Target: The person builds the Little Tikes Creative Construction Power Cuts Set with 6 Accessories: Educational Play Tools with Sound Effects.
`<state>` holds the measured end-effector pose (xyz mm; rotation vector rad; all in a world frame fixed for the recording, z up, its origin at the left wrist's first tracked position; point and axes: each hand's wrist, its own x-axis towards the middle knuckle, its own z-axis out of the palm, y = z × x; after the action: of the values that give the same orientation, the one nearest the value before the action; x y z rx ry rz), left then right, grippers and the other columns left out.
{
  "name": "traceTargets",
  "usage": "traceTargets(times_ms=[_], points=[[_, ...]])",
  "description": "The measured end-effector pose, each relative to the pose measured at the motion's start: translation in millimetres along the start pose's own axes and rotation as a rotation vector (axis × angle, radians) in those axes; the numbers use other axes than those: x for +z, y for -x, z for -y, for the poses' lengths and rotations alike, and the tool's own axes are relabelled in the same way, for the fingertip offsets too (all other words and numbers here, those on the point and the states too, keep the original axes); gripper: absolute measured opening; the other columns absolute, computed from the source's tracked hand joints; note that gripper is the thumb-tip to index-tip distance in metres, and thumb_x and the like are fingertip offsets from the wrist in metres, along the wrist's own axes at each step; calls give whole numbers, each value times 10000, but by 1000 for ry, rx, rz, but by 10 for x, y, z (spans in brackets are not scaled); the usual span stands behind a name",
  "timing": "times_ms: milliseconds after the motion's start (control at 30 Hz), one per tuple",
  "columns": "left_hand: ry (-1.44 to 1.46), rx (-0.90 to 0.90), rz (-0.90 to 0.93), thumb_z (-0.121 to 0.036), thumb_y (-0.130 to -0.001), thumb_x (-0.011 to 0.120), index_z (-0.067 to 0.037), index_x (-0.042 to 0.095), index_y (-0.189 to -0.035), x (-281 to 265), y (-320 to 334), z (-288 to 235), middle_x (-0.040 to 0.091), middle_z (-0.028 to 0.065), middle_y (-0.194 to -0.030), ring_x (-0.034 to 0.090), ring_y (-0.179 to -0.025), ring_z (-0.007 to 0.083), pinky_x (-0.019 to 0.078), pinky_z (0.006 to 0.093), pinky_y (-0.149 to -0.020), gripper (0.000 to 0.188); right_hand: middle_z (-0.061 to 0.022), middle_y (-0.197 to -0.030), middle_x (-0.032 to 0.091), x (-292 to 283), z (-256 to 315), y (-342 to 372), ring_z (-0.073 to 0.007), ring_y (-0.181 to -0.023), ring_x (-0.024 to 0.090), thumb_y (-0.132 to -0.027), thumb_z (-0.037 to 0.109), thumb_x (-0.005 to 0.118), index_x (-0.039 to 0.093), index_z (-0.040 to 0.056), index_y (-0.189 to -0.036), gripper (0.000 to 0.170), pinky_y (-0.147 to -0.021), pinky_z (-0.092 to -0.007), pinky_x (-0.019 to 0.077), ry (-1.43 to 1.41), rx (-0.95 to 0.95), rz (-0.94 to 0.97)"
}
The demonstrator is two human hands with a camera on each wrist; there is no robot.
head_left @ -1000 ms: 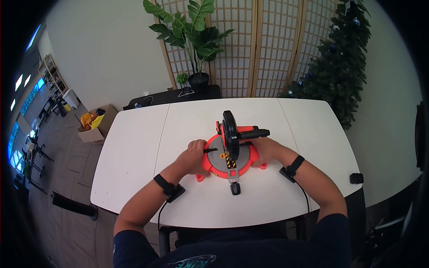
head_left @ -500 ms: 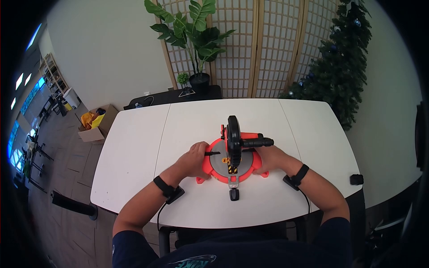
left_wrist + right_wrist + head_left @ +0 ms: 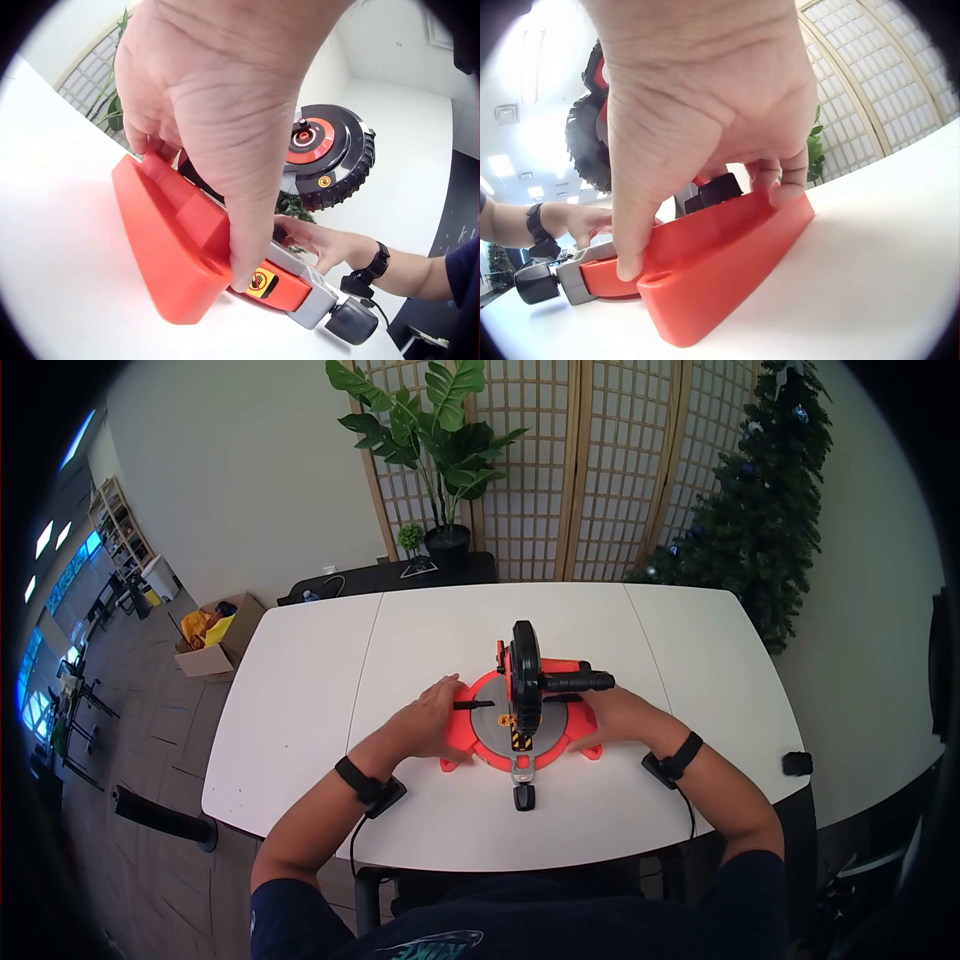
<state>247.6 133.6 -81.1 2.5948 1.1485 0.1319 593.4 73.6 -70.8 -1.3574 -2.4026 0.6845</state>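
Note:
A toy miter saw [image 3: 488, 732] with an orange base and grey round turntable stands upright on the white table. Its black toothed blade [image 3: 524, 680] rises over the middle, and a black handle [image 3: 580, 682] points right. A black knob [image 3: 524, 797] sticks out at the front. My left hand [image 3: 422, 722] grips the base's left side, thumb at the front and fingers toward the back. On the opposite side, my right hand [image 3: 618, 715] spans the orange base [image 3: 720, 270] likewise, its fingertips bent over the far edge. The blade hangs above the turntable.
A small black object [image 3: 797, 760] lies at the table's right edge. Behind the table [image 3: 300, 730] are a potted plant [image 3: 446, 540], a lattice screen [image 3: 620, 480] and a decorated tree [image 3: 745, 520]. A cardboard box [image 3: 235, 640] stands on the floor at left. Cables hang from both wrist cameras.
The saw has shifted a little toward me and to the right, with both hands on it. Over the last half second it stays put while my hands ease slightly outward.

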Motion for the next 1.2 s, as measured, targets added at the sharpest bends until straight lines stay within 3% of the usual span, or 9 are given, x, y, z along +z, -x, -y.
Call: traceTargets(times_ms=[200, 300, 367, 467, 667, 867, 933, 1033, 1200], points=[[193, -170, -69, -486, -641, 905, 1, 326, -1484, -429, 286, 94, 430, 283, -1480, 456, -1375, 388, 408, 426, -1132, 1133, -141, -1416, 520, -267, -248, 433, -336, -1250, 511, -759, 395, 846, 588, 82, -1303, 678, -1050, -433, 457, 147, 75, -256], [183, -242, -93, -454, -721, 868, -49, 447, -1423, -662, 527, 244, 557, 212, -1383, 530, -1311, 364, 442, 411, -1093, 914, -110, -1289, 619, -507, -379, 730, -263, -1091, 613, -823, 291, 808, 647, 71, -1202, 467, -932, -375, 520, 21, 176, -252], [171, -276, -107, -430, -749, 857, -56, 488, -1388, -786, 699, 372, 593, 180, -1350, 553, -1291, 348, 450, 405, -1085, 828, -84, -1056, 707, -605, -553, 967, -203, -894, 663, -854, 221, 778, 690, 46, -1074, 295, -803, -320, 533, 29, 300, -298], [159, -299, -186, -345, -798, 836, -49, 545, -1300, -880, 996, 566, 632, 128, -1303, 578, -1271, 302, 461, 402, -1073, 652, -77, -857, 717, -685, -703, 1354, -177, -784, 654, -863, 202, 765, 703, 23, -988, 227, -734, -304, 514, -2, 353, -411], [242, -448, -285, -287, -800, 840, -34, 561, -1238, -917, 1635, 876, 675, 147, -1222, 633, -1185, 292, 489, 416, -1020, 578, -99, -831, 708, -823, -1135, 2210, -175, -737, 631, -872, 188, 749, 691, -15, -942, 223, -719, -312, 512, 61, 561, -520], [284, -604, -362, -250, -816, 829, -44, 555, -1225, -799, 2186, 1215, 675, 134, -1191, 636, -1155, 273, 490, 406, -1001, 534, -145, -1020, 683, -821, -2066, 3552, -266, -937, 652, -853, 88, 710, 656, 3, -1036, 209, -856, -363, 522, 238, 774, -599], [293, -629, -374, -246, -816, 829, -46, 553, -1222, -748, 2313, 1266, 672, 125, -1192, 634, -1155, 265, 489, 404, -996, 530, -178, -1188, 630, -760, -2380, 4031, -348, -1116, 604, -792, -43, 621, 616, 20, -1146, 360, -995, -402, 477, 392, 749, -628], [305, -670, -389, -236, -816, 830, -49, 548, -1217, -690, 2454, 1316, 667, 109, -1195, 631, -1155, 254, 488, 401, -985, 525, -184, -1281, 591, -708, -2466, 4408, -388, -1228, 547, -703, -136, 542, 587, 28, -1230, 554, -1081, -406, 418, 328, 838, -623], [307, -690, -425, -224, -814, 831, -53, 542, -1213, -641, 2586, 1340, 662, 97, -1192, 630, -1150, 250, 491, 399, -965, 522, -156, -1398, 561, -625, -2218, 4646, -333, -1334, 510, -629, -160, 566, 541, 70, -1350, 757, -1121, -378, 402, 306, 936, -469]])
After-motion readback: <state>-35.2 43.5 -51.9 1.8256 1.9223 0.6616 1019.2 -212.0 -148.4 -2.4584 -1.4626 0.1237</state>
